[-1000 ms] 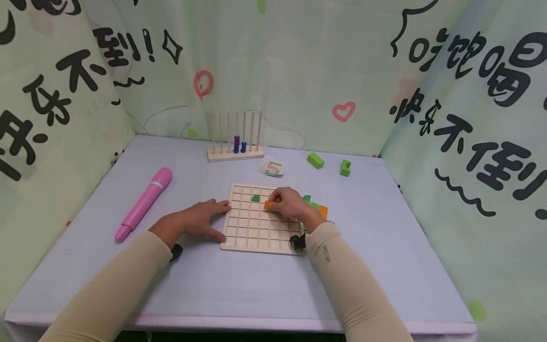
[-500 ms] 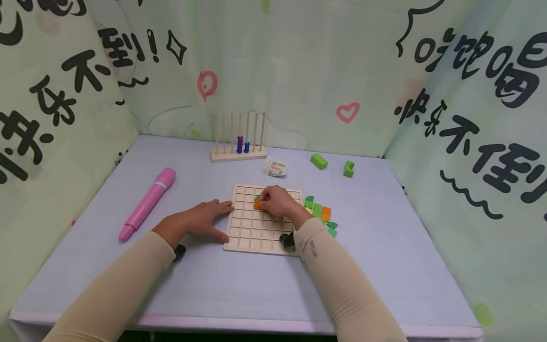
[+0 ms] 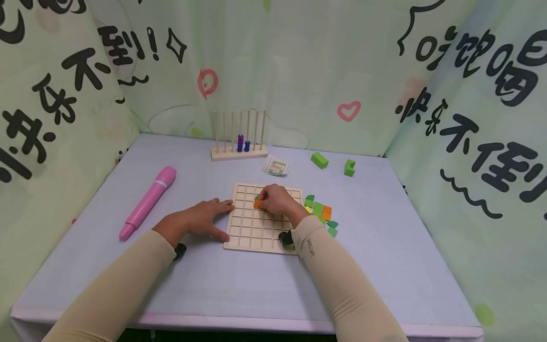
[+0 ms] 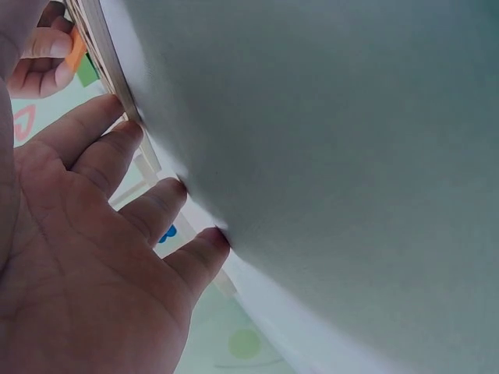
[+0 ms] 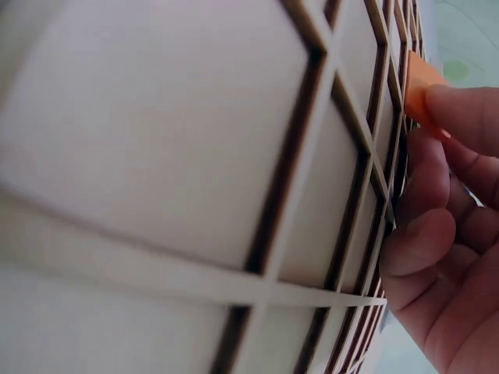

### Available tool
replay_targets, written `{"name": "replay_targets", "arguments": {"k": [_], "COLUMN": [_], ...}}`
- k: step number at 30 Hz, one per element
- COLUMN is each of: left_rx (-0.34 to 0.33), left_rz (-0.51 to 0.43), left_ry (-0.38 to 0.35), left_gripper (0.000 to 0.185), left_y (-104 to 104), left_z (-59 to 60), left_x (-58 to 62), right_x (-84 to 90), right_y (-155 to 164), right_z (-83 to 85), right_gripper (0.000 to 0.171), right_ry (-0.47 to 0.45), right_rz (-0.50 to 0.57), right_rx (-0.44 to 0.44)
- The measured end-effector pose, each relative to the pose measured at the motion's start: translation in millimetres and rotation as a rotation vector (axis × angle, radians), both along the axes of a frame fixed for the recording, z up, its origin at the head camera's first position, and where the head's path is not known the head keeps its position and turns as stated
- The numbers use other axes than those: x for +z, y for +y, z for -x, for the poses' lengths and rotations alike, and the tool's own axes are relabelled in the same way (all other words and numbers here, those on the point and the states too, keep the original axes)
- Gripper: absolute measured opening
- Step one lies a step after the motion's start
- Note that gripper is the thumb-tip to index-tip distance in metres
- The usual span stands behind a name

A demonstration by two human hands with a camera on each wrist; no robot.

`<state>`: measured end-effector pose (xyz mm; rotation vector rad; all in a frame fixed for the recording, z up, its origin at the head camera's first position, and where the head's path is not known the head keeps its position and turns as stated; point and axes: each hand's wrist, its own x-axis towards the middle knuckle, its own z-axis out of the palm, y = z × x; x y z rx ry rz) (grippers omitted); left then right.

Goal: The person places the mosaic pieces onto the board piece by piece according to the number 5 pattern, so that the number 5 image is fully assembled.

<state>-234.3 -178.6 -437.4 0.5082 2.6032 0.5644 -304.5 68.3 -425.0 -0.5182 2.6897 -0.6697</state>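
A wooden grid board (image 3: 256,232) lies on the table. My left hand (image 3: 204,219) rests at its left edge, thumb and fingers spread; in the left wrist view the fingers (image 4: 109,156) are nearly straight, with fingertips at the board's side and on the cloth. Over the upper part of the board, my right hand (image 3: 277,199) pinches an orange block (image 3: 257,204). The right wrist view has the orange block (image 5: 421,89) between thumb and fingers, close against the grid. Just behind it a green piece (image 3: 257,196) sits on the board, mostly hidden by the hand.
Several green, yellow and orange pieces (image 3: 326,212) lie right of the board. Behind it are a patterned card (image 3: 275,166), a peg stand (image 3: 239,153) with beads, and two green blocks (image 3: 319,160). A pink pen-shaped object (image 3: 147,203) lies at the left.
My right hand has carried the orange block leftward across the board to beside the green piece, then held nearly still. The left hand has stayed at the board's edge.
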Motion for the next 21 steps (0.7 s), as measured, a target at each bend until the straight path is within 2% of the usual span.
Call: {"name": "replay_targets", "arguments": {"k": [9, 21], "left_rx": [-0.001, -0.005], "left_rz": [0.000, 0.006], "left_ry": [-0.002, -0.009], "left_gripper": [0.100, 0.100], "left_y": [1.7, 3.7], "left_z": [-2.1, -3.1], "left_x": [4.5, 6.4], "right_x": [3.7, 7.6], "right_y": [-5.7, 3.4], "right_z": [-3.2, -9.2], "right_gripper": [0.012, 0.016], "right_ry": [0.057, 0.027], "right_rz": [-0.103, -0.006], "right_rx": [0.018, -0.007]}}
